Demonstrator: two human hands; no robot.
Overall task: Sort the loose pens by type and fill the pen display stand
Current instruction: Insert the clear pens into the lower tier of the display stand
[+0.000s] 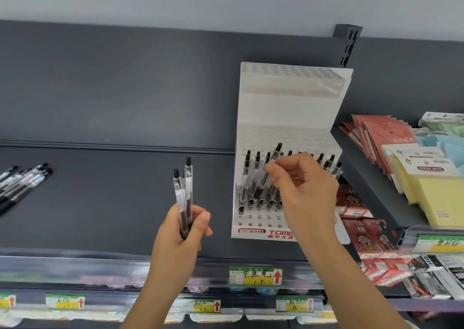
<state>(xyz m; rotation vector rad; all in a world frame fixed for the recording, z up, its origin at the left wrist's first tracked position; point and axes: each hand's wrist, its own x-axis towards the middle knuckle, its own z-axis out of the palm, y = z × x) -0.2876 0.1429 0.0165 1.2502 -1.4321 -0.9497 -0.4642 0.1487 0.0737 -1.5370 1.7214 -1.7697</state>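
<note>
R hand point(300, 180) pinches one clear pen point(275, 153) over the white display stand point(288, 117) w/ L hand point(183, 230) gripping two spares point(184, 190): line tip w/ a free hole, drop straight, don't knock neighbours.

Bright, even light with soft shadows; wide-angle bending at edges, lower price labels point(255, 275) slightly blurred.

Right hand point(305, 185) pinches a pen point(275, 153) at the stand point(288, 107); left hand point(180, 233) grips two pens point(184, 190).
</note>
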